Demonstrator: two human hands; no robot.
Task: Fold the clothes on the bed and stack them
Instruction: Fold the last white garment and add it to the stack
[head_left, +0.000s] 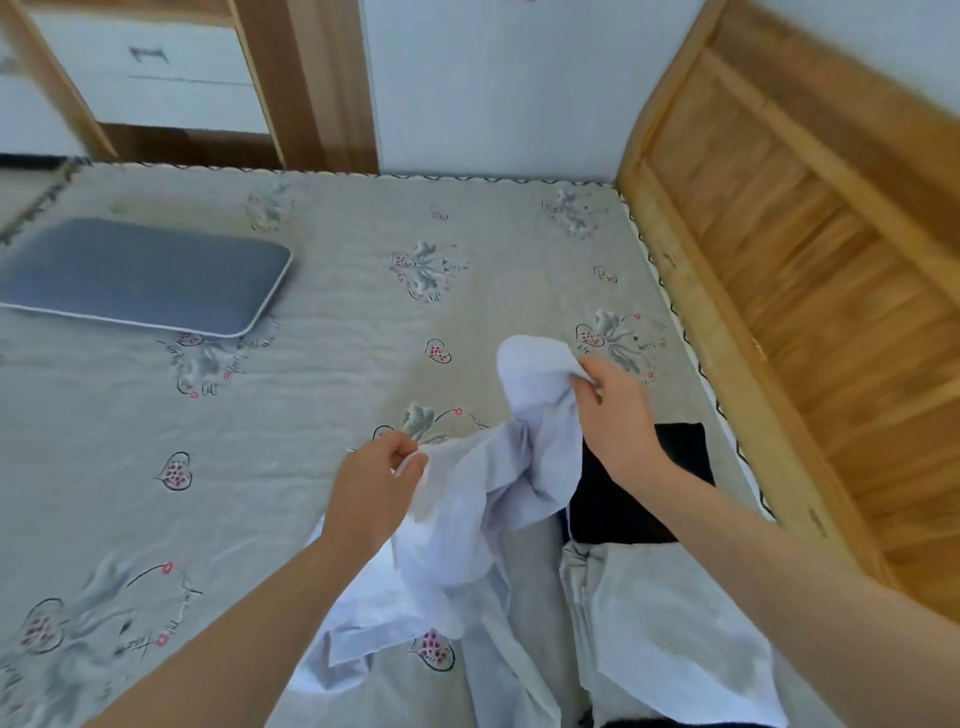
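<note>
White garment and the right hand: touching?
Touching. In the head view the right hand pinches the white garment near its raised top edge.

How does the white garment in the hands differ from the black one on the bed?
The white garment is crumpled and lifted, pinched by the left hand and right hand; the black garment lies flat as a neat rectangle, apparently folded. White hangs loose with trailing parts; black is compact. The white one looks larger. Both are over the bed near its right edge.
</note>
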